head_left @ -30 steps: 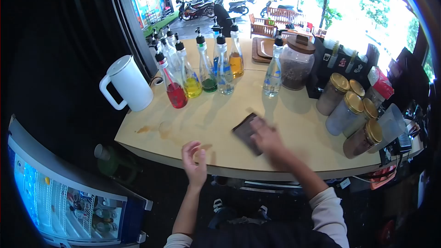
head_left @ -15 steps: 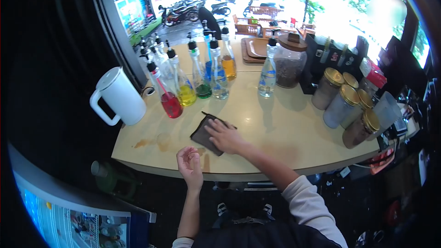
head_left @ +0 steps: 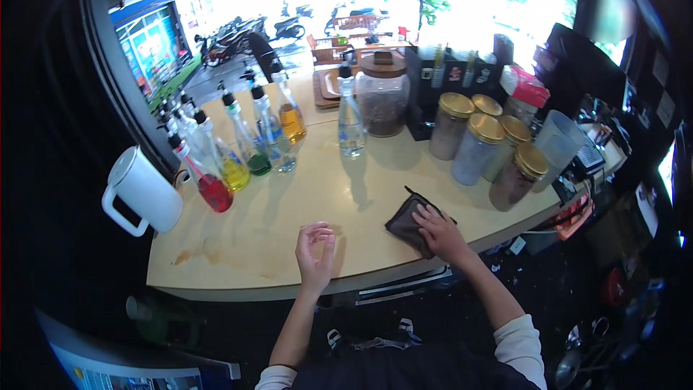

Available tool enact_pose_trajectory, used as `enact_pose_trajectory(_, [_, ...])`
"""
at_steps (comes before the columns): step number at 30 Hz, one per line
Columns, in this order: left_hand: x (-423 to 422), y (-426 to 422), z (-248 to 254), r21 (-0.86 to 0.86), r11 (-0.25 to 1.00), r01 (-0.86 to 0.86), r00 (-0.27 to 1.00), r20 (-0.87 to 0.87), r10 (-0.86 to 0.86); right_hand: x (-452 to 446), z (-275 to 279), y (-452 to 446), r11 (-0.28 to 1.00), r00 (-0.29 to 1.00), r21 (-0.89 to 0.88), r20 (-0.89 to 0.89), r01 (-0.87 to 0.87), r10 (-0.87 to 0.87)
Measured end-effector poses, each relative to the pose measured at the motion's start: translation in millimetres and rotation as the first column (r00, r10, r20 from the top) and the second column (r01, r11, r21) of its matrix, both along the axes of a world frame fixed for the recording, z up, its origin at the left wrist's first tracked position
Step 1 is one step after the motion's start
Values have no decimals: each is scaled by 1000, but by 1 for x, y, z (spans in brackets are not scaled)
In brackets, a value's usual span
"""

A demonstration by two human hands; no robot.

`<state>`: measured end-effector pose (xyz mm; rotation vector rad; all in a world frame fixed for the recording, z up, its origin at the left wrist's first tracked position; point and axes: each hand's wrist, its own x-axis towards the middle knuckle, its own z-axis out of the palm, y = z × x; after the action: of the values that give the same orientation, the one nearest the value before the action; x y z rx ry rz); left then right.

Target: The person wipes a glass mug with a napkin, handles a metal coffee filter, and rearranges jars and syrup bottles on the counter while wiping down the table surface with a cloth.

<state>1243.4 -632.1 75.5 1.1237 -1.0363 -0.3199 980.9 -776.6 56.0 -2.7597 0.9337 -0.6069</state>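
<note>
My right hand (head_left: 440, 235) lies flat with its fingers spread on a dark folded cloth (head_left: 408, 221), which rests on the yellowish counter (head_left: 354, 245) near its front edge. My left hand (head_left: 315, 249) hovers over the front edge, palm turned inward, fingers curled loosely and apart, holding nothing. Brown stains (head_left: 185, 256) mark the counter's left part. Pump bottles with red liquid (head_left: 215, 192), yellow liquid (head_left: 235, 173) and other colours stand at the back left. A clear pump bottle (head_left: 351, 126) stands alone near the middle.
A white jug (head_left: 144, 191) stands at the left end. Behind are a large wooden-lidded jar (head_left: 382, 101) and trays (head_left: 326, 88). Several gold-lidded jars (head_left: 478, 152) and a clear plastic pitcher (head_left: 557, 146) stand at the right. A glass-front fridge (head_left: 137, 375) is at lower left.
The cloth under my right hand went left across the counter, then back right toward the gold-lidded jars. My left hand stays near the front edge. The view has shifted right.
</note>
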Motion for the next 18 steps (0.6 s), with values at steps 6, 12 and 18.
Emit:
enact_pose_trajectory(6, [-51,-41,9,151,937,314,934,125,-334,-87,33,4,881,864,145,180,450,-471])
enact_pose_trajectory(12, [-134,-98,34,273,747,606,745,136,-653,-117,52,14,703,288,691,716,-166,-636])
enact_pose_trajectory(18, [-184,-105,85,-78,867,493,694,636,-338,-113,73,26,588,162,691,695,-420,-701])
